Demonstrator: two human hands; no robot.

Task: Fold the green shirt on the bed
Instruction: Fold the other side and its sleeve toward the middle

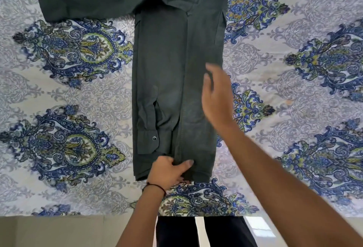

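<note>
Nearest the viewer, below the bed's near edge, dark trousers with a white side stripe (198,231) stand over a pale floor. On the bed, covered by a white sheet printed with blue and green paisley medallions (78,89), lies the dark green long-sleeved cotton shirt (167,70), folded into a long narrow strip running away from the viewer.

At the shirt's near hem, the left hand (167,172) pinches a bunch of the cloth between thumb and curled fingers; a thin dark cord bracelet (155,186) circles its wrist. Just beyond that hand, one sleeve lies folded down along the left part of the strip, its cuff bearing a small metal snap button (154,138).

Further along, at the shirt's right edge near its middle, the right hand (216,97) is spread flat, fingers loosely extended; it is blurred, and contact with the cloth cannot be confirmed. It holds nothing.

At the far end of the shirt, the other sleeve (82,1) extends unfolded to the left across the sheet.
</note>
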